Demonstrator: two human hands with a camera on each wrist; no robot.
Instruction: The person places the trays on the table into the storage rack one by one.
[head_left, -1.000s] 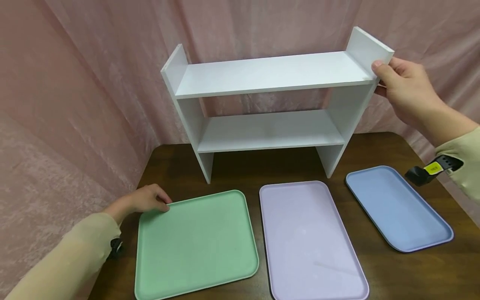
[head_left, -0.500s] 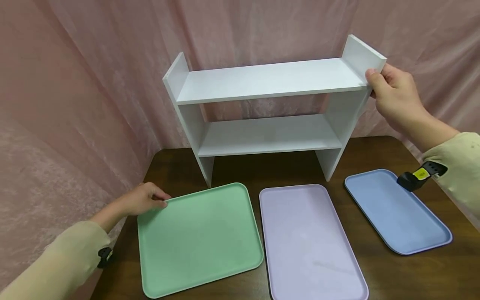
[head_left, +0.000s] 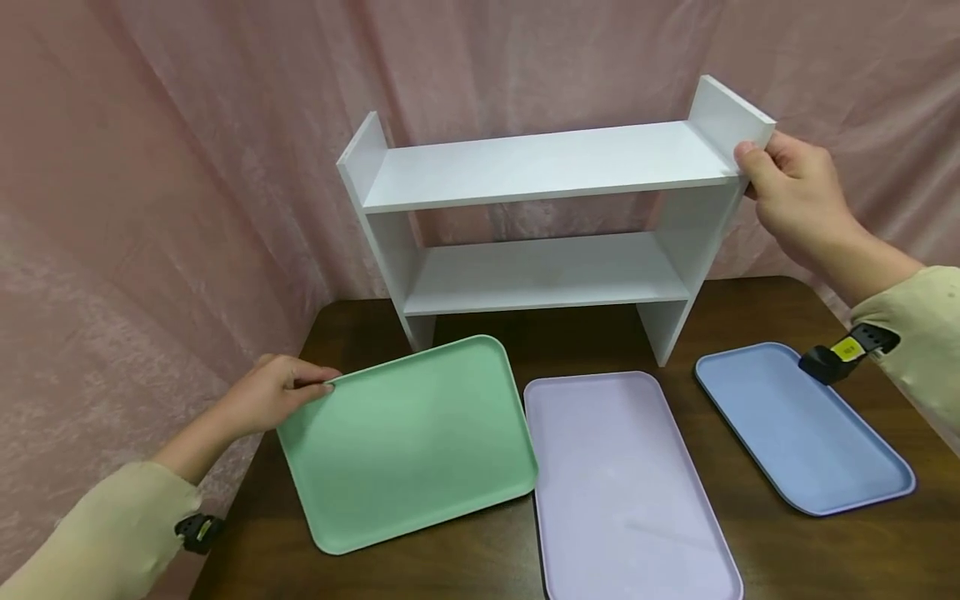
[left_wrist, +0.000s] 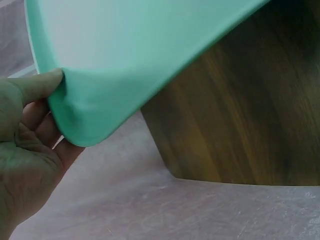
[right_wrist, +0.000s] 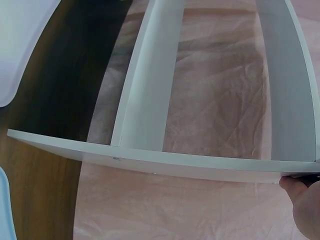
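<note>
Fingers (head_left: 315,386) of left hand (head_left: 266,398) pinching green tray (head_left: 408,442) corner (long axis skewed, far edge toward shelf (head_left: 547,221)).

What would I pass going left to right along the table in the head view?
Left hand pinching the green tray's corner → green tray → lilac tray → blue tray. The white shelf stands behind them, its right end gripped by the right hand.
</note>
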